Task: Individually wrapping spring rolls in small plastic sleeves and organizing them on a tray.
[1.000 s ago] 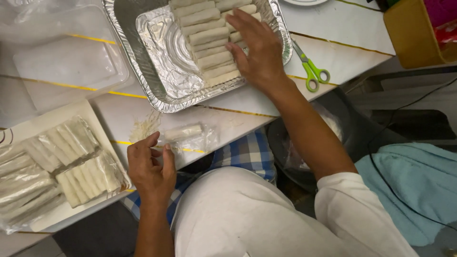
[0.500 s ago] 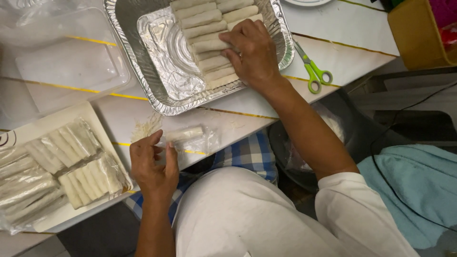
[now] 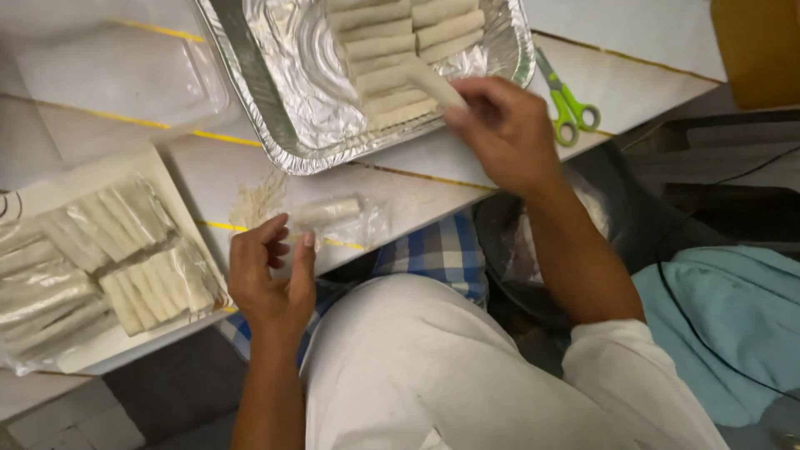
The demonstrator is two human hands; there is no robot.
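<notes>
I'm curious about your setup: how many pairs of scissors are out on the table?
1. The green-handled scissors lie on the white table, right of the foil tray, just beyond the right hand. Others may lie outside the view.

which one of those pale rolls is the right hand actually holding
The roll pinched in the right hand, slanted across the lower end of the row in the foil tray. The other tray rolls lie flat, parallel and untouched.

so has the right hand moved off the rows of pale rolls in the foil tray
Yes. The right hand has lifted back toward the foil tray's near rim, holding one pale roll.
</notes>
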